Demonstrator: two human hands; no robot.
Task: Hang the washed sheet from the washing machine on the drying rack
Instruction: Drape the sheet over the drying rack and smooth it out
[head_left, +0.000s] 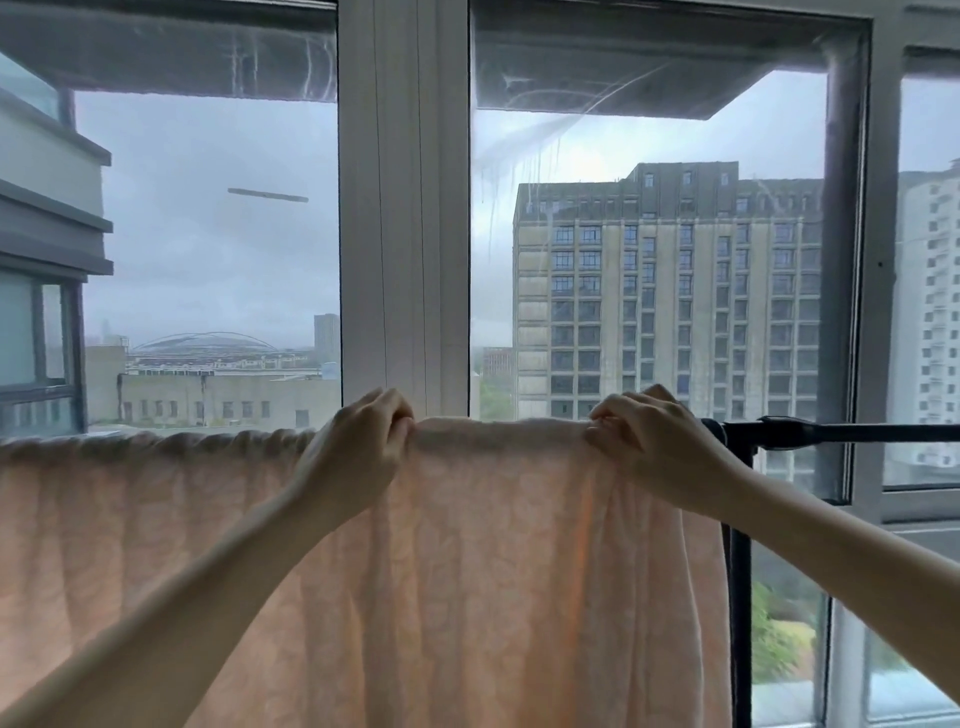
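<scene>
Window (405, 208) backdrop; both hands, left (358, 441) and right (649, 436), pinch sheet (467, 545) at rack bar (831, 431). Likely damp, limp, heavy: grip top fold.

No readable text or labels.

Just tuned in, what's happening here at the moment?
A person is hanging a pale pink sheet over the black drying rack by the window. The left hand and right hand each pinch the sheet's top fold along the bar. To the left the fabric sits bunched on the bar; to the right, bare bar sticks out past the sheet's edge.
</scene>
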